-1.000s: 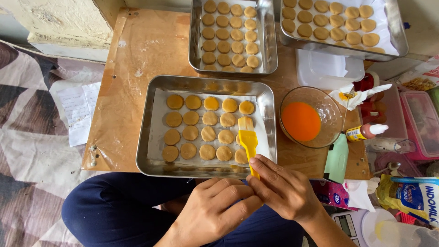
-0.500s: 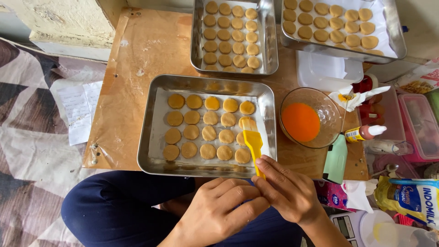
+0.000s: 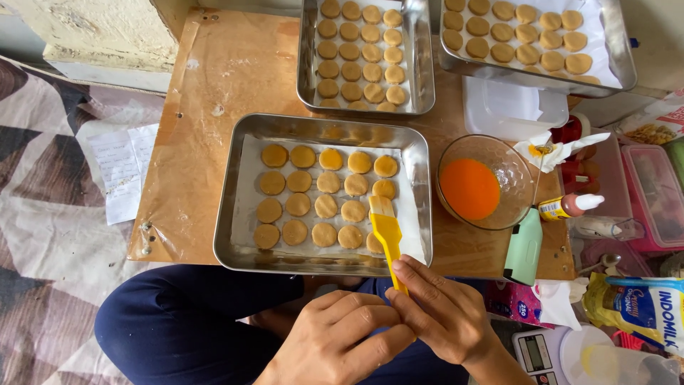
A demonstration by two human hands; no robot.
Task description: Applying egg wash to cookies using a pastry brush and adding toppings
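My right hand (image 3: 445,314) grips the handle of a yellow pastry brush (image 3: 386,229). The brush's pale bristles rest on a round cookie at the right side of the nearest metal tray (image 3: 235,185). That tray is lined with white paper and holds several rows of round tan cookies (image 3: 326,205). My left hand (image 3: 335,341) sits beside the right hand below the tray's front edge, its fingers touching the right hand near the brush handle's end. A glass bowl of orange egg wash (image 3: 470,187) stands just right of the tray.
Two more metal trays of cookies (image 3: 363,53) (image 3: 531,39) lie at the back of the low wooden board (image 3: 214,93). A mint-green object (image 3: 526,246), a small bottle (image 3: 570,205), plastic containers and packets crowd the right. Paper sheets (image 3: 121,171) lie on the patterned floor at left.
The brush has moved a little down and right across the right-hand cookies of the near tray. Both hands have stayed together at the tray's front edge.
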